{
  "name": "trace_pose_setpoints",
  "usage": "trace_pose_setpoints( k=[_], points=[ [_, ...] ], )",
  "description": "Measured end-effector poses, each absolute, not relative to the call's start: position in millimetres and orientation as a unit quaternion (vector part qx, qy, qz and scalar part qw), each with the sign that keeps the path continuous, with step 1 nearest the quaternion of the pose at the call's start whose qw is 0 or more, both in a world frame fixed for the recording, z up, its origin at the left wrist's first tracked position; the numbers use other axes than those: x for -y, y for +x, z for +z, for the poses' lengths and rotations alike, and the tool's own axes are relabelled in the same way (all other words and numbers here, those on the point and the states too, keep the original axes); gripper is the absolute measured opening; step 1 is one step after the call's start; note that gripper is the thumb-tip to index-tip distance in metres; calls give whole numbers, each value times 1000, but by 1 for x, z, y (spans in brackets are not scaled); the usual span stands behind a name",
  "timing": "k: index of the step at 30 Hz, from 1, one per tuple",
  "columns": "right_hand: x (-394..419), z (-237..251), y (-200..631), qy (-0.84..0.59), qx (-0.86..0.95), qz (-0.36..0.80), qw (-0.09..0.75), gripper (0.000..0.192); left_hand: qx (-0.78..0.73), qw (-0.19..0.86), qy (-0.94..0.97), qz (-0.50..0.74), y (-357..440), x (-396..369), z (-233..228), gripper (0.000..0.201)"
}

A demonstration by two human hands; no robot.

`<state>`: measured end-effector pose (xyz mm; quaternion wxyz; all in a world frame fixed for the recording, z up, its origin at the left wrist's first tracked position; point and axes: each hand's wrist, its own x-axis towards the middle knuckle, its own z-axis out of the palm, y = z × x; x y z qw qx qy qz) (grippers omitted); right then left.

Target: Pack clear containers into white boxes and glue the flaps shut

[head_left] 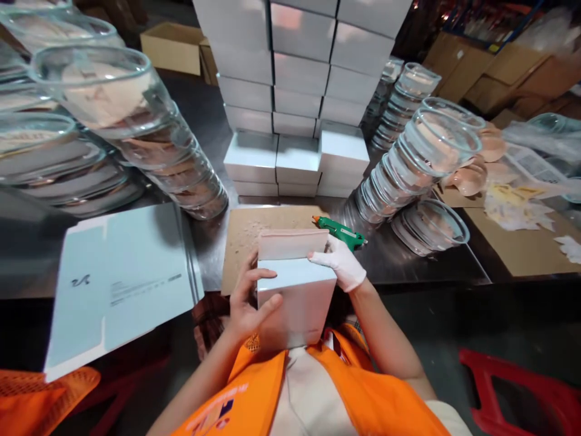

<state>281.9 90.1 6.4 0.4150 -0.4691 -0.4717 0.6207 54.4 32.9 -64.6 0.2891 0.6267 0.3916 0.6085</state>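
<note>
Fingers (265,274) of bare left hand (247,303) curled around near-left side of small pale grey cardboard box (295,303), thumb pressed on its front face; clamped on it. White-gloved right hand (340,263) closed on box's far-right corner, fingertips laid on raised pinkish flap (293,243). Box held in air just above table's near edge (408,281), over brown cardboard mat (245,233), close to orange vest (363,399).

Green hot-glue gun (340,230) lay just beyond right hand, on mat's far edge. Flat unfolded pale grey carton blanks (122,284) overhung table edge at left. Tilted columns of clear glass bowls (408,169) hemmed in right side, more clear bowls (136,121) left. Stacked finished grey boxes (295,91) walled off far side. Open room only over mat and along near edge. Red plastic stool (521,381) stood low at right.
</note>
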Motion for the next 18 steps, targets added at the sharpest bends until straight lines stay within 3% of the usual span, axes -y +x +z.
trace_pose_setpoints(
  k=[2, 4, 6, 9, 12, 16, 18],
  points=[
    [-90, 4, 292, -431, 541, 593, 412, 63, -371, 323, 582, 648, 57, -35, -66, 43],
    [-87, 4, 305, -347, 654, 558, 374, 81, -323, 359, 542, 688, 56, -38, -67, 59],
    [-83, 7, 315, -274, 741, 510, 339, 89, -295, 375, 537, 695, 53, -41, -68, 60],
    [-77, 11, 315, -250, 810, 417, 328, 62, -317, 352, 582, 661, 44, -43, -68, 25],
    [-75, 10, 307, -236, 842, 368, 317, 36, -332, 349, 597, 641, 40, -41, -68, 19],
    [-72, 3, 303, -238, 830, 380, 333, 27, -335, 368, 600, 626, 42, -40, -62, 22],
    [-65, -3, 306, -301, 790, 399, 355, 39, -351, 355, 604, 621, 38, -42, -52, 23]
  ],
)
